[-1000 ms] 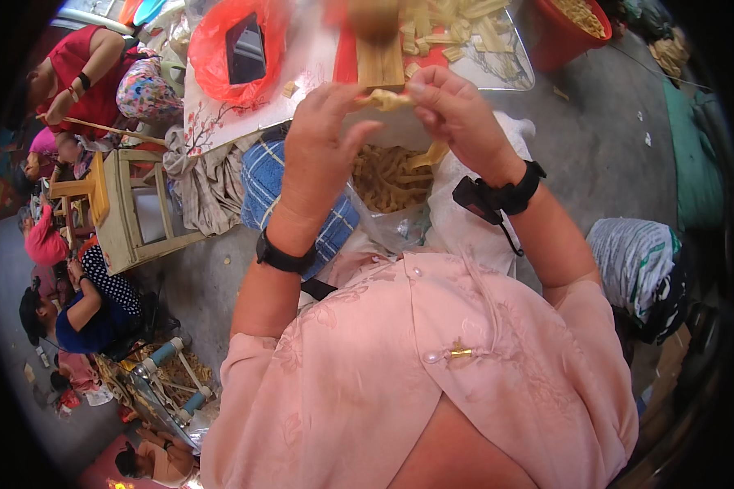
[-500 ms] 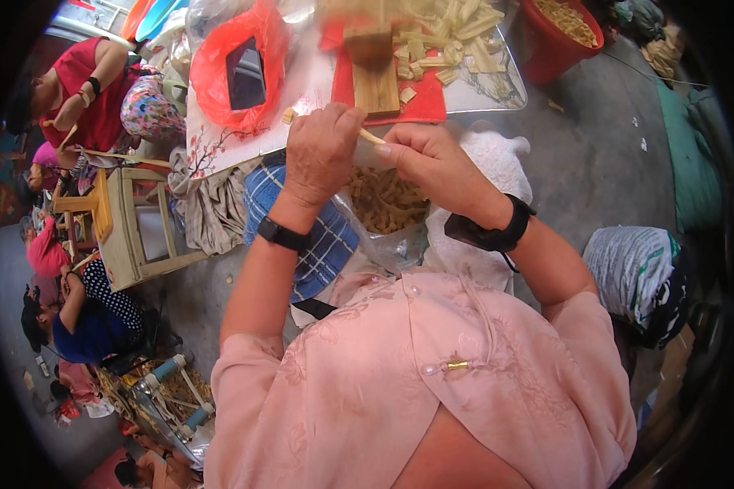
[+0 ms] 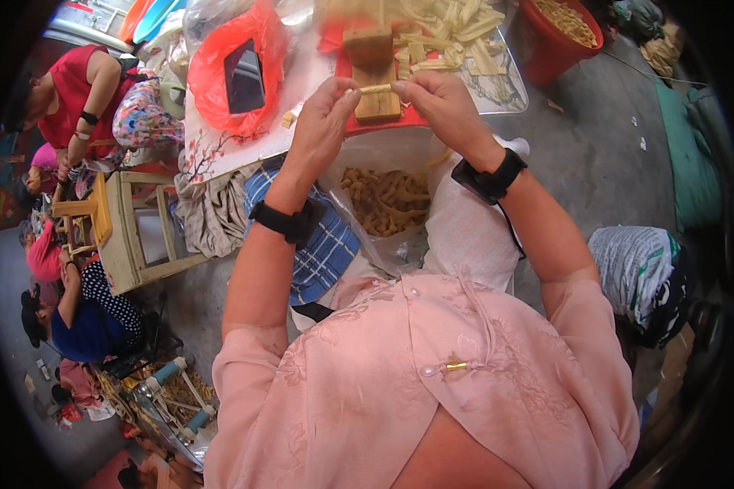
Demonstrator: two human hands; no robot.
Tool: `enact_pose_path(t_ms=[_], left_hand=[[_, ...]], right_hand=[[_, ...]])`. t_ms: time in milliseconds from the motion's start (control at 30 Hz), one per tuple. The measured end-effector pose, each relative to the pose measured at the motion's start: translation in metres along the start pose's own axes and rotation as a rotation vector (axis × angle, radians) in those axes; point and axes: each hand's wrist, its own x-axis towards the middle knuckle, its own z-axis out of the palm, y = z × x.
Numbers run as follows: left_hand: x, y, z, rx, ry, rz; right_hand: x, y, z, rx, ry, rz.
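Observation:
A short pale yellow strip [image 3: 375,90] is stretched nearly level between my hands, above the near edge of the table. My left hand [image 3: 328,114] pinches its left end between thumb and fingers. At the other end, my right hand [image 3: 442,102] has the same kind of pinch. Just behind the strip stands a wooden block tool [image 3: 377,107] on a red mat [image 3: 416,118]; its far part is blurred. Flat pale strips [image 3: 465,37] lie in a loose heap to its right. Below my hands, a clear plastic bag [image 3: 395,253] holds many curled yellow-brown pieces [image 3: 383,204].
On the table's left, a phone [image 3: 245,77] lies in a red plastic bag [image 3: 208,73]. A red bucket [image 3: 546,61] of pieces stands at far right. Blue checked cloth [image 3: 322,261] hangs beside my left forearm. Several people sit at left, near a wooden stool [image 3: 122,236].
Both hands have moved up and away from me, and my right hand also shifted slightly right. The strip, slanted before, is now nearly level between them. More of the bag's contents shows.

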Motion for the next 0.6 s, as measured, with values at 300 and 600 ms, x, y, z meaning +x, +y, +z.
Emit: enact_pose_path(t_ms=[300, 600], left_hand=[[0.02, -0.016, 0.008, 0.695, 0.272, 0.097], [-0.054, -0.007, 0.009, 0.372, 0.048, 0.167]], right_hand=[[0.011, 0.007, 0.012, -0.56, -0.031, 0.021], [-0.035, -0.042, 0.014, -0.307, 0.074, -0.182]])
